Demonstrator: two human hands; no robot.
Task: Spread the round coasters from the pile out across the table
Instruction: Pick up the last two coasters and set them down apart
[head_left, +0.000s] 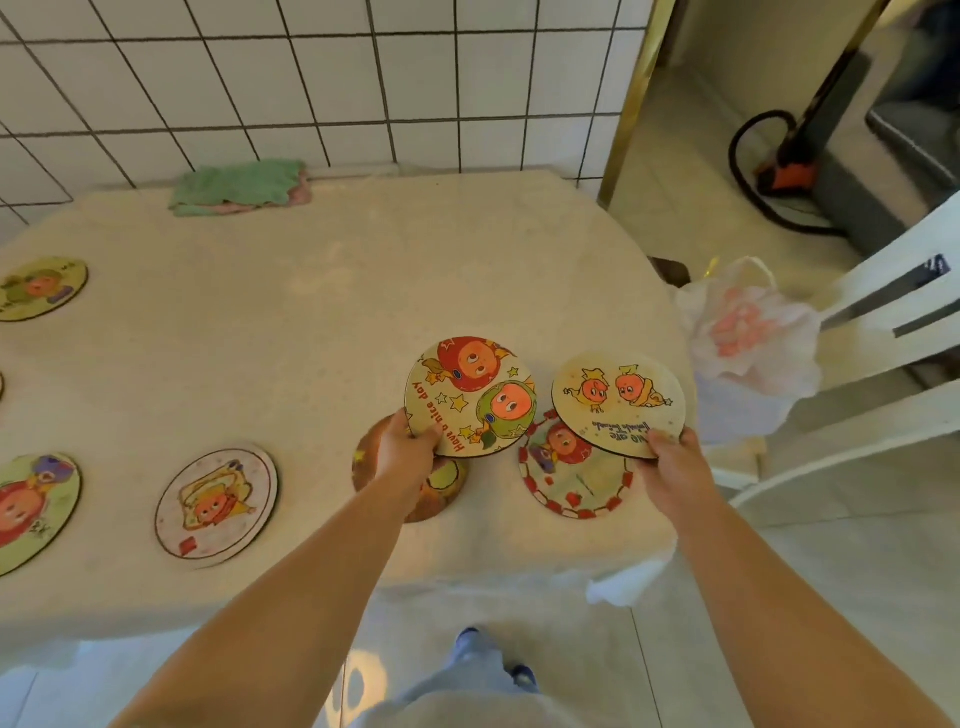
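Standing by the worktop here, only the one head view to go on. The left hand is pinching a round coaster by its near edge, the one with red lettering that reads "Have a nice day" and two round-faced cartoon characters, one red and one green. It's lifted off the surface and tilted up. The right hand has its own coaster, pale with two small orange characters, gripped at the near rim and also held up in the air. The two held coasters sit side by side, close but not touching.

Under the left hand there's a brownish coaster lying flat, mostly hidden by the hand and forearm. Under the right one lies a coaster with a red block border, partly covered by the held one. Can't tell if more are stacked beneath either of those.

Further left, a pale coaster with a yellow figure lies flat on its own, well apart from the hands. Two more get cut off at the left edge: a green one near the front and another farther back.

A folded green cloth sits at the back against the tiled wall. Off the right side there's a plastic bag next to a white chair.
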